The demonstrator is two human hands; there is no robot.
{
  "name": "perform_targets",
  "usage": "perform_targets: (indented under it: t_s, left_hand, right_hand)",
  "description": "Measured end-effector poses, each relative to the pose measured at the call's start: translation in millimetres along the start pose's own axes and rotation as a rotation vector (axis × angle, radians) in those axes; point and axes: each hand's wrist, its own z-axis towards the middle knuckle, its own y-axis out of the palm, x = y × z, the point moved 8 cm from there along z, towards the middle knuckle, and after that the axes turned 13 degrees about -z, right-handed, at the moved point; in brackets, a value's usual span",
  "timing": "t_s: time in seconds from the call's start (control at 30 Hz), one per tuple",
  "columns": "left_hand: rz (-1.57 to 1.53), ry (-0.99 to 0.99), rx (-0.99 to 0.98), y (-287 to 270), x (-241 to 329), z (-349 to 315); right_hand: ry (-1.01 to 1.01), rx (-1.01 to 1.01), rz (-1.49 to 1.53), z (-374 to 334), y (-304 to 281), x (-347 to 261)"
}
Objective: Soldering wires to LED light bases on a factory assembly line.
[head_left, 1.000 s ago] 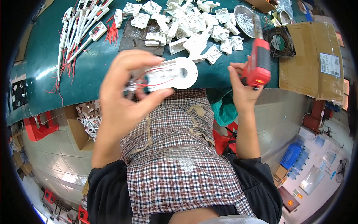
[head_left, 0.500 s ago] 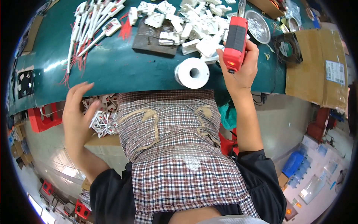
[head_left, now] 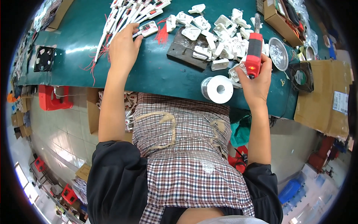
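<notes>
My left hand point(head_left: 125, 46) reaches over the bench's left side. Its thumb and fingers close around the stem of a white plastic stick point(head_left: 149, 28), which has a flat open head with red wires in it. A pile of similar sticks point(head_left: 125, 13) with red wires lies just beyond. My right hand point(head_left: 257, 80) grips a red and black soldering gun point(head_left: 254, 50), its tip pointing away from me and an orange light glowing near my end. A solder wire spool point(head_left: 219, 89) stands left of that hand, close to the bench edge.
White plastic housings point(head_left: 227, 41) are heaped mid-bench, some on a dark metal block point(head_left: 184, 48). Red wire pieces point(head_left: 161, 34) lie left of the block. At right are a metal dish point(head_left: 278, 54), a small fan point(head_left: 301, 77) and a cardboard box point(head_left: 324, 97). The green bench point(head_left: 71, 69) ends before my apron.
My left hand has moved from the bench's near edge, fingers spread, forward to the stick's stem. My right hand still holds the soldering gun. The whole view has shifted.
</notes>
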Motion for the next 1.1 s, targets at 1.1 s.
perform_targets:
  t_s: [1.1]
  left_hand:
    - [-0.873,-0.156,-0.368,29.0,163.2,-87.5]
  right_hand:
    - [0.239,-0.056,0.255,-81.8,-12.1,-40.7]
